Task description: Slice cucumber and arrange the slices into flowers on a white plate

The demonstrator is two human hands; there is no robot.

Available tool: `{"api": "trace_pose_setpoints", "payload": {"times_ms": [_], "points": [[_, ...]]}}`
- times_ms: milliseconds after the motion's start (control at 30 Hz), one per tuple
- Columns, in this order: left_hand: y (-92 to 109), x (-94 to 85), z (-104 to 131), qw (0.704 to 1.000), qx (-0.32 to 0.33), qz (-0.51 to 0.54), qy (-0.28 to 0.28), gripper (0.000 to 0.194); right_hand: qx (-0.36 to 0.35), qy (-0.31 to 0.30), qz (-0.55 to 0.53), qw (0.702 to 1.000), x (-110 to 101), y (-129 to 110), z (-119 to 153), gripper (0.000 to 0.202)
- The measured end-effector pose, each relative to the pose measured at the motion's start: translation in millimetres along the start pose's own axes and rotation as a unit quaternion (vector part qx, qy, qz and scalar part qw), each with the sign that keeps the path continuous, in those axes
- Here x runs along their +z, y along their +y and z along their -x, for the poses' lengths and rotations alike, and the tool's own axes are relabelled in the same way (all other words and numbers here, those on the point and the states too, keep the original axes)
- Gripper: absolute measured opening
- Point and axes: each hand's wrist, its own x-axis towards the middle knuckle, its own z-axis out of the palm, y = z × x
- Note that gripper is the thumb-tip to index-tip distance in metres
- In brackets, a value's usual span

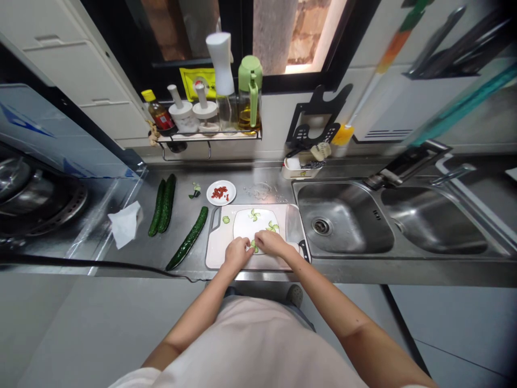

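A white squarish plate (241, 220) rests on a pale cutting board (216, 257) by the counter's front edge. Thin cucumber slices are fanned out in pinwheel clusters on it, one at the top (254, 215) and one at the right (273, 226). At the plate's near edge, my left hand (237, 252) and my right hand (270, 243) close their fingertips on cucumber slices (254, 246) between them. The fingers partly cover these slices. A kitchen knife (292, 220) lies along the board's right side, and a loose cucumber slice (226, 219) sits at its left.
One cucumber (188, 240) lies left of the board, with two more cucumbers (162, 205) beyond. A small plate of red pieces (221, 201) and cucumber scraps (195, 190) are behind. A double sink (343, 215) is at right, a crumpled tissue (124, 223) at left, a condiment rack (210, 137) above.
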Motion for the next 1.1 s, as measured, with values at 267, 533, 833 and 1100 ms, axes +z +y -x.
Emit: {"api": "trace_pose_setpoints", "payload": {"times_ms": [267, 533, 833, 1100], "points": [[6.4, -3.6, -0.7, 1.0, -0.029, -0.008, -0.007, 0.024, 0.003, 0.008, 0.013, 1.0, 0.6, -1.8, 2.4, 0.025], [7.4, -2.2, -2.8, 0.999, -0.036, -0.021, -0.005, 0.021, 0.002, 0.028, 0.005, 1.0, 5.6, -0.5, 6.4, 0.023], [6.4, -5.2, 1.3, 1.0, -0.028, -0.002, -0.002, 0.02, 0.01, 0.034, -0.024, 0.999, 9.6, 0.2, 8.5, 0.018], [4.2, -7.4, 4.9, 1.0, -0.02, -0.009, -0.01, 0.023, 0.018, 0.024, -0.029, 0.999, 8.8, -0.7, 7.4, 0.019]]}}
